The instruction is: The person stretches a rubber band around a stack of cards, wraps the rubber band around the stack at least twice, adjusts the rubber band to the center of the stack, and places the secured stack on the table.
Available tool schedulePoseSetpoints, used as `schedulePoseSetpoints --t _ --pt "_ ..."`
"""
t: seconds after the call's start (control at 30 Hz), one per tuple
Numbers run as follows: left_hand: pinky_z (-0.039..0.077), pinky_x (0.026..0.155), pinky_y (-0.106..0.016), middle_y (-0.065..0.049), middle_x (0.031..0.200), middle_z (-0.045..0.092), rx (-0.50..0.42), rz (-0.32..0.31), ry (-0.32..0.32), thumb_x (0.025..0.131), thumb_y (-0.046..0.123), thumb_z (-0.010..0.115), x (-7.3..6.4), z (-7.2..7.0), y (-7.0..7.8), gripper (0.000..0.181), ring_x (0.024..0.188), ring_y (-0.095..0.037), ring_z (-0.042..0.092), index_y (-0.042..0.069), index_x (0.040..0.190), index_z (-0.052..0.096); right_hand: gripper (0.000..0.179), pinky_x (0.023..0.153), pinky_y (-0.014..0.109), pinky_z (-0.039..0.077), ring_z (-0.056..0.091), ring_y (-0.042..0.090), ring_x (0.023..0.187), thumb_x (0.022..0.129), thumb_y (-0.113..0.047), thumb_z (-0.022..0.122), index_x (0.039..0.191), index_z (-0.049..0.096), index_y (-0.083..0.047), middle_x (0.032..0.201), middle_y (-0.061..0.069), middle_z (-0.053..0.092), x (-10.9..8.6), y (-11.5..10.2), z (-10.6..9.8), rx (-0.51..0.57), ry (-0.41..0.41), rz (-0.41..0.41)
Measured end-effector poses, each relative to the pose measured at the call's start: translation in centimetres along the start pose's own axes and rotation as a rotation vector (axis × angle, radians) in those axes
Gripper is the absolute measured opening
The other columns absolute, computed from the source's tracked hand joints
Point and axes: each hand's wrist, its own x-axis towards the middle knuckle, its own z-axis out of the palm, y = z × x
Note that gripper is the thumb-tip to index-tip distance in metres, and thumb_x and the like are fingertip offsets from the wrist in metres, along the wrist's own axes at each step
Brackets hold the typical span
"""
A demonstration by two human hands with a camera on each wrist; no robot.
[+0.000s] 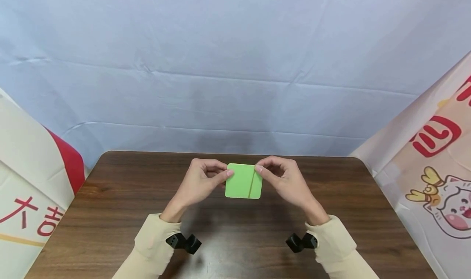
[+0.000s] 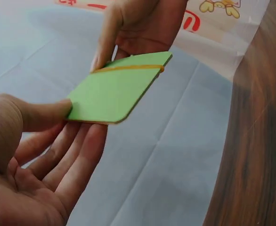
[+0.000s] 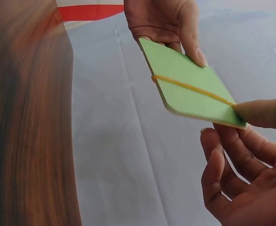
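A thin green square board (image 1: 238, 181) with rounded corners is held up above the table. A yellow-brown rubber band (image 1: 252, 184) runs round it, nearer its right side. My left hand (image 1: 201, 180) pinches the upper left corner, thumb on the front face and fingers behind. On the other side, my right hand (image 1: 288, 180) pinches the upper right corner, its thumb close to the band's top end. In the right wrist view the band (image 3: 194, 88) wraps over the board's edge, and the right thumb touches its end. The board's back face is hidden.
Beneath the hands is a dark wood-grain table (image 1: 235, 238). Pale blue cloth (image 1: 235, 66) hangs behind its far edge. Printed cloths with red characters stand at the left (image 1: 33, 189) and right (image 1: 434, 181). Each wrist wears a small black camera (image 1: 184, 243).
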Motion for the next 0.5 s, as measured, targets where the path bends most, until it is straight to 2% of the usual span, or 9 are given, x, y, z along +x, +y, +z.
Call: schedulePoseSetpoints --t 0.13,0.27,0.37,0.5 --pt "0.061 0.063 -0.043 -0.015 0.084 0.075 0.001 -0.041 0.029 0.091 0.004 0.076 0.07 0.31 -0.04 0.01 0.067 -0.023 0.072 -0.005 0.095 0.076 0.011 0.063 0.027 0.047 0.06 0.02 0.074 0.098 -0.018 0.071 0.101 0.075 -0.009 0.092 0.004 0.072 0.14 0.38 0.36 0.011 0.003 0.058" --pt "0.061 0.062 -0.041 -0.014 0.082 0.075 0.003 -0.067 0.055 0.09 0.004 0.077 0.12 0.55 -0.14 0.009 0.066 -0.023 0.072 -0.004 0.094 0.077 0.013 0.066 0.029 0.05 0.062 0.023 0.077 0.097 -0.02 0.071 0.101 0.076 -0.008 0.092 0.005 0.072 0.18 0.6 0.63 0.038 0.006 0.11" --pt "0.061 0.06 -0.038 -0.014 0.081 0.075 0.006 -0.081 0.059 0.089 0.004 0.078 0.1 0.64 -0.17 0.009 0.066 -0.024 0.072 -0.004 0.093 0.078 0.014 0.067 0.029 0.051 0.063 0.023 0.078 0.097 -0.02 0.072 0.101 0.076 -0.007 0.092 0.006 0.073 0.27 0.82 0.74 0.062 0.003 0.12" --pt "0.061 0.061 -0.041 -0.015 0.081 0.075 -0.011 -0.092 0.062 0.089 0.003 0.079 0.18 0.69 -0.18 0.009 0.066 -0.024 0.072 -0.005 0.092 0.077 0.016 0.066 0.027 0.051 0.062 0.02 0.076 0.097 -0.02 0.073 0.102 0.077 -0.006 0.091 0.007 0.073 0.41 1.05 0.81 0.094 -0.005 0.11"
